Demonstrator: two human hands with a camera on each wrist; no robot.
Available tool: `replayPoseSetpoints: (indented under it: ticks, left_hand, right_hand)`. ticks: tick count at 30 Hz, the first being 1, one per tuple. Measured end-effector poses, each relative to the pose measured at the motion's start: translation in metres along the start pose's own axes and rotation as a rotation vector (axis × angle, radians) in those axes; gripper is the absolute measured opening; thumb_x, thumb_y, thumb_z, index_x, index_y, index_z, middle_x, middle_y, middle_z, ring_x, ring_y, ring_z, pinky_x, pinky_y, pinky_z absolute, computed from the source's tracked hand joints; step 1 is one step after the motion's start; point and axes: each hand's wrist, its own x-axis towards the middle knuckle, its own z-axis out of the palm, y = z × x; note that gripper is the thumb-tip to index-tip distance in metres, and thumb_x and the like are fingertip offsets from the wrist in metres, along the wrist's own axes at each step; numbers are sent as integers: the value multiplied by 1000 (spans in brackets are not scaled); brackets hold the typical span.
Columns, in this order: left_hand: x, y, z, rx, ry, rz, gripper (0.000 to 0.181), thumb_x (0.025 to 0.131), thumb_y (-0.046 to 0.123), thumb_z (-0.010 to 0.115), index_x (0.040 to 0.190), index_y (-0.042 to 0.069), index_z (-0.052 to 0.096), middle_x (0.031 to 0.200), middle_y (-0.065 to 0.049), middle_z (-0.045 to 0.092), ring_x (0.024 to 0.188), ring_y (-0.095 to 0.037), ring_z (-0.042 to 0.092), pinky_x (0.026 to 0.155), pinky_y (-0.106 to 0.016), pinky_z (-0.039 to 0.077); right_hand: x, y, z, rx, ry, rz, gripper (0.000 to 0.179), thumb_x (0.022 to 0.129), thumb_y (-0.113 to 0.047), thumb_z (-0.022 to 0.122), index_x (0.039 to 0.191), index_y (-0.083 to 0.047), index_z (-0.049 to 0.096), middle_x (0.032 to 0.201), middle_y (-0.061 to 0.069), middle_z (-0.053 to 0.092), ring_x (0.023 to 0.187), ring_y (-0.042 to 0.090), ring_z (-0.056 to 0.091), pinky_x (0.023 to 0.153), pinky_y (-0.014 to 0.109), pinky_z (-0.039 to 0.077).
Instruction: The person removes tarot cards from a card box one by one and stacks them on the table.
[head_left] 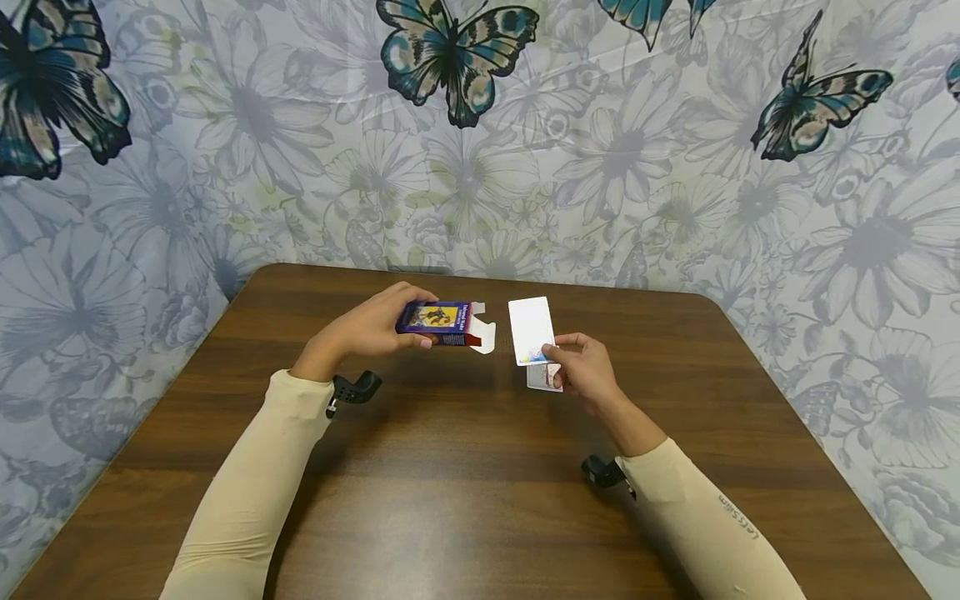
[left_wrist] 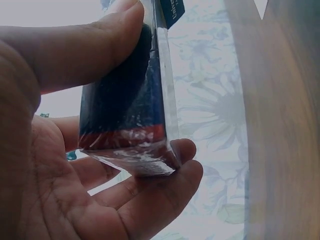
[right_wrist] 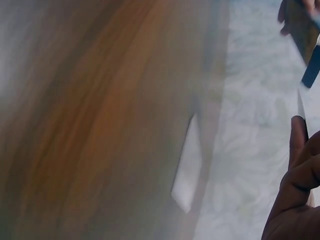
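Note:
My left hand (head_left: 375, 321) grips a small dark blue card box (head_left: 438, 321) with a yellow picture on its face. The box's end nearer the right hand stands open, its white flap (head_left: 483, 335) folded out. In the left wrist view the thumb (left_wrist: 117, 40) presses one side of the box (left_wrist: 125, 105), with clear wrap glinting at its lower end. My right hand (head_left: 588, 371) pinches a white card (head_left: 529, 325) by its lower corner, just right of the flap. Below that card shows part of another pale printed card (head_left: 542, 380), the rest hidden by the held card and fingers.
Both hands are above a brown wooden table (head_left: 450, 500). In the right wrist view a pale flat piece (right_wrist: 187, 167) lies on the tabletop. Behind the table hangs a floral cloth (head_left: 465, 200) with butterflies.

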Motion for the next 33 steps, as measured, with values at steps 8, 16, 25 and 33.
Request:
replayPoseSetpoints:
  ticks: [8, 16, 25, 33]
  left_hand:
    - [0, -2, 0, -6, 3, 6, 69, 83, 35, 79, 140, 12, 48, 133, -11, 49, 115, -25, 48, 101, -47, 42]
    - [0, -1, 0, 2, 2, 14, 69, 83, 36, 79, 140, 12, 48, 132, -11, 50, 114, -25, 48, 100, -47, 42]
    - [0, 1, -2, -2, 2, 17, 69, 84, 37, 79, 140, 11, 49, 133, -12, 49, 114, -25, 49, 100, -47, 43]
    - [0, 3, 0, -16, -8, 17, 68, 83, 35, 79, 140, 11, 49, 130, -11, 50, 113, -25, 49, 100, -47, 43]
  right_hand:
    - [12, 14, -14, -224, 83, 86, 41, 95, -22, 64, 124, 4, 53, 64, 3, 64, 45, 8, 55, 41, 21, 31]
    - [19, 21, -17, -313, 54, 145, 32, 96, -19, 61, 116, 5, 58, 80, 10, 71, 48, 8, 61, 40, 20, 32]
    - [20, 19, -17, -461, -11, 209, 30, 97, -23, 58, 93, 4, 71, 69, 5, 70, 44, 8, 46, 41, 22, 32]
    - [25, 21, -17, -732, -56, 210, 38, 91, -26, 63, 59, -6, 64, 50, 0, 54, 38, 9, 35, 40, 23, 34]
